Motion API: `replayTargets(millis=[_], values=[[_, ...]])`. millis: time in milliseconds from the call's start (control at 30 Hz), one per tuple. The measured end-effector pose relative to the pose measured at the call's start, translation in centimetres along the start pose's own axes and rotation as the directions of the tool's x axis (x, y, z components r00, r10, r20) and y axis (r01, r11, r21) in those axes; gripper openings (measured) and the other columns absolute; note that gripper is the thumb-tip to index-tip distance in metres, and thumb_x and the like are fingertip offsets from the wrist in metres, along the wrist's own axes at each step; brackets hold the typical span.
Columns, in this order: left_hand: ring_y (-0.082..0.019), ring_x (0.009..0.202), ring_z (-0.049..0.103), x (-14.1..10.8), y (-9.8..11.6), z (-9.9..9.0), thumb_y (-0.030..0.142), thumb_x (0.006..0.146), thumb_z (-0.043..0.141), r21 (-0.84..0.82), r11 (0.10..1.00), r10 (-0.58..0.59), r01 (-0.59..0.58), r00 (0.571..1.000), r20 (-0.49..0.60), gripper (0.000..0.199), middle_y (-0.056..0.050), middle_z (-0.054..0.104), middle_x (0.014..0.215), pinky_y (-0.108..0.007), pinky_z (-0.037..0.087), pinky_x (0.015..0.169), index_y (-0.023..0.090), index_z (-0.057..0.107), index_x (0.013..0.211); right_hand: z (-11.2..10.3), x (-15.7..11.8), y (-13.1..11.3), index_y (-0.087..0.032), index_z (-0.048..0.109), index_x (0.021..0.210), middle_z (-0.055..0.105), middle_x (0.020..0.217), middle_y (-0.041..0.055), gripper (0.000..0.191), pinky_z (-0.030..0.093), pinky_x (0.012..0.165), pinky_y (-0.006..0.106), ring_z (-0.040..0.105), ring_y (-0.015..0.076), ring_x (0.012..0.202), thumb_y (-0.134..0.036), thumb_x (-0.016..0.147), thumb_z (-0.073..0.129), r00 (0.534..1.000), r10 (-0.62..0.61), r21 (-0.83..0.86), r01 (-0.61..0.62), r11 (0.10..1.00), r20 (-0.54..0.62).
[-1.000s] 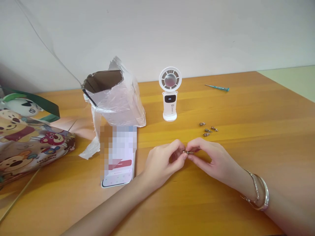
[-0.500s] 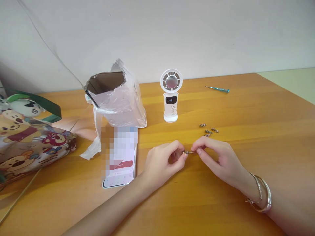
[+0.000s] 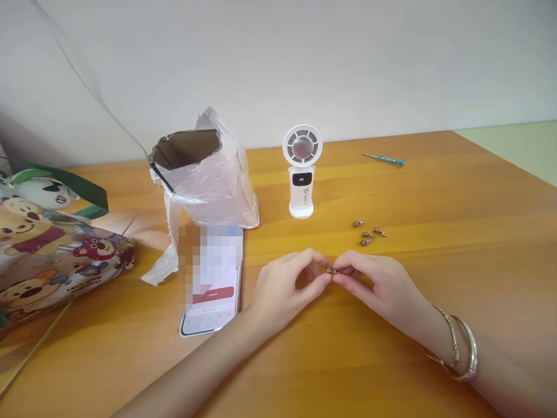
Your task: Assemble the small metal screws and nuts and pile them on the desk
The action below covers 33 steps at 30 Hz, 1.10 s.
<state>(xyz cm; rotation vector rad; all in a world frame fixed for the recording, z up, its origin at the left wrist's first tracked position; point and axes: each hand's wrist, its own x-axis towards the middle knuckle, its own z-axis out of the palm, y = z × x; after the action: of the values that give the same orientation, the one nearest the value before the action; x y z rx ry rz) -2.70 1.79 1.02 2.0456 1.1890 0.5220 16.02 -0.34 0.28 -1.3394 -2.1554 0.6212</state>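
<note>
A small metal bolt-like part (image 3: 332,271), with a wider ringed body and a thin shank, is pinched between my two hands above the wooden table. My left hand (image 3: 291,281) grips its body end between thumb and forefinger. From the other side, my right hand (image 3: 383,284) closes thumb and forefinger on the thin end, so most of the part is hidden by fingertips. Just beyond my right hand, several similar metal parts (image 3: 368,234) lie loose on the tabletop.
Behind my hands stands a white handheld fan (image 3: 301,194) with a lit display. A torn box in white plastic (image 3: 209,197) and a phone (image 3: 213,313) are left of them. A cartoon-print bag (image 3: 65,249) occupies the far left. A teal screwdriver (image 3: 389,159) lies at the back right.
My right hand has moved left, bringing its fingertips onto the metal part and close to my left fingertips. More of the loose parts behind it now shows.
</note>
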Motion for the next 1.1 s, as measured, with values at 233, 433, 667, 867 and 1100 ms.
replayTargets(millis=[233, 433, 667, 867, 1100], values=[[-0.011, 0.064, 0.055, 0.0, 0.0, -0.2, 0.034, 0.085, 0.048, -0.179, 0.983, -0.021, 0.038, 0.996, 0.092, 0.014, 0.003, 0.064, 0.075, -0.021, 0.04, 0.057, 0.021, 0.054, 0.084, 0.1, -0.1, 0.5, -0.022, 0.06, 0.082, 0.062, 0.064, -0.002, 0.022, 0.035, 0.051, 0.022, 0.052, 0.0103, 0.054, -0.028, 0.092, 0.041, 0.96, -0.26, -0.267, 0.225, 0.937, -0.106], [-0.011, 0.065, 0.055, -0.2, 0.2, 0.2, 0.026, 0.083, 0.048, -0.304, 0.949, -0.051, 0.084, 0.992, 0.115, 0.006, 0.003, 0.063, 0.075, -0.021, 0.04, 0.058, 0.021, 0.049, 0.081, 0.5, 0.0, 0.0, -0.022, 0.059, 0.083, 0.064, 0.068, -0.0018, 0.013, 0.035, 0.052, 0.023, 0.054, 0.0106, 0.055, -0.021, 0.085, 0.046, 0.953, -0.261, -0.301, 0.206, 0.931, -0.155], [-0.011, 0.06, 0.045, -0.4, 1.1, 0.7, 0.024, 0.084, 0.041, -0.257, 0.958, -0.113, 0.128, 0.991, 0.071, 0.011, 0.005, 0.054, 0.067, -0.022, 0.034, 0.056, 0.021, 0.043, 0.074, 1.2, 0.3, -1.2, -0.02, 0.052, 0.075, 0.057, 0.059, -0.0032, 0.011, 0.029, 0.049, 0.023, 0.048, 0.0108, 0.051, -0.021, 0.081, 0.043, 0.977, -0.145, -0.349, 0.083, 0.933, -0.156], [-0.011, 0.06, 0.042, -0.5, 1.1, 1.6, 0.023, 0.085, 0.038, -0.302, 0.938, -0.166, 0.167, 0.986, 0.031, 0.014, 0.006, 0.045, 0.063, -0.022, 0.035, 0.057, 0.021, 0.039, 0.071, 1.5, 0.5, -1.7, -0.02, 0.048, 0.067, 0.051, 0.054, -0.0042, 0.016, 0.025, 0.048, 0.023, 0.042, 0.0102, 0.048, -0.019, 0.082, 0.042, 0.962, -0.179, -0.4, 0.085, 0.913, -0.205], [-0.011, 0.059, 0.037, -0.4, 1.4, 2.3, 0.02, 0.083, 0.038, -0.436, 0.88, -0.212, 0.19, 0.977, -0.001, 0.014, 0.005, 0.038, 0.064, -0.022, 0.036, 0.058, 0.021, 0.034, 0.069, 1.7, 0.5, -1.8, -0.021, 0.051, 0.068, 0.052, 0.054, -0.0042, 0.016, 0.024, 0.047, 0.024, 0.041, 0.0103, 0.048, -0.019, 0.082, 0.043, 0.954, -0.207, -0.416, 0.102, 0.904, -0.216]])
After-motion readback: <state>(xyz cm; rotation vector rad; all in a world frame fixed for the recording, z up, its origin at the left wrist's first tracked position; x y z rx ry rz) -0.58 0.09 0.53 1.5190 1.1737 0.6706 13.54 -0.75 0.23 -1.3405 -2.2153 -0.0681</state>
